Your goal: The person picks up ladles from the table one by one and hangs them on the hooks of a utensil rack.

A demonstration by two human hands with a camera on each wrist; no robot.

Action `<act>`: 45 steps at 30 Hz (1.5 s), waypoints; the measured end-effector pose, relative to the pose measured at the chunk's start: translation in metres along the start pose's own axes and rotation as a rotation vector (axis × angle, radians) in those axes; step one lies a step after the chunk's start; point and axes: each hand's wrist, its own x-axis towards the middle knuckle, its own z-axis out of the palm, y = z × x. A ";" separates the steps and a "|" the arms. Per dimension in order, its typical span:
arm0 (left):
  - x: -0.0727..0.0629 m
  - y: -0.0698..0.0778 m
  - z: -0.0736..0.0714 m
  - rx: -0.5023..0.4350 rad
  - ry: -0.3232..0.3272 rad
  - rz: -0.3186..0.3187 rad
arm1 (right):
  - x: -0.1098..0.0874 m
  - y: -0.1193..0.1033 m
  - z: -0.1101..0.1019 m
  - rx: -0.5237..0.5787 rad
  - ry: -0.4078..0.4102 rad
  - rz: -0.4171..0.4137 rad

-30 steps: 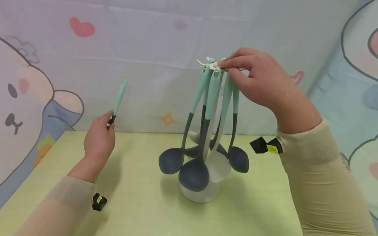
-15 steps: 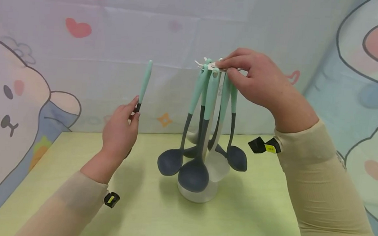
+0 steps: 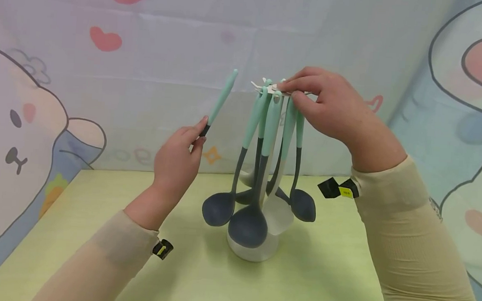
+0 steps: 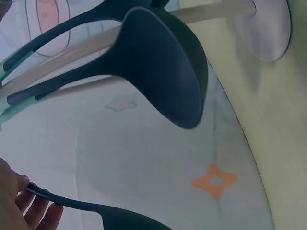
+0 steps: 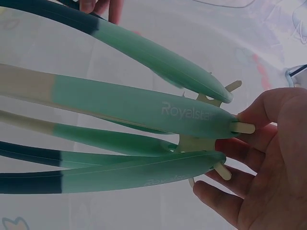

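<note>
My left hand [image 3: 178, 158] pinches a kitchen utensil [image 3: 221, 97] by its dark neck, the mint handle slanting up toward the rack. In the left wrist view the utensil's dark head [image 4: 129, 220] is cut off by the frame's lower edge. A white utensil rack [image 3: 255, 253] stands upright on the table, hung with several mint-handled tools. Among them are a dark ladle [image 3: 248, 227] in front and a pale, flat-headed tool [image 3: 278, 216] behind it. My right hand [image 3: 331, 103] grips the rack's top by its rim, among the hooks [image 5: 243, 127].
The rack stands on a pale yellow-green table [image 3: 200, 277]. A printed cloth [image 3: 181, 50] with cartoon animals hangs close behind the table's back edge. Another dark, round-headed tool [image 3: 218, 209] juts out from the rack on its left side.
My left hand has moved right and slightly up with the utensil, close to the rack, and the handle tilts further right. My right hand keeps its grip on the rack's top.
</note>
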 end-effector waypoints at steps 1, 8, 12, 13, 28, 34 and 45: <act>0.000 0.003 0.001 0.004 0.000 0.008 | 0.000 0.000 0.000 0.000 0.001 -0.001; -0.001 0.014 0.001 0.015 0.017 0.067 | 0.002 0.000 0.001 0.001 0.009 -0.014; -0.001 0.014 0.002 0.025 0.037 0.101 | 0.002 0.000 0.000 -0.003 0.008 -0.008; -0.001 0.014 0.002 0.029 0.041 0.110 | 0.002 0.000 0.000 -0.005 0.006 -0.004; -0.001 0.016 0.018 0.001 -0.016 0.127 | 0.001 0.000 0.000 -0.002 0.009 -0.005; 0.001 0.012 0.025 -0.011 -0.025 0.150 | 0.001 0.000 0.001 -0.003 0.012 -0.015; 0.007 0.011 0.040 -0.178 -0.147 0.058 | 0.001 -0.001 0.002 0.003 0.010 -0.008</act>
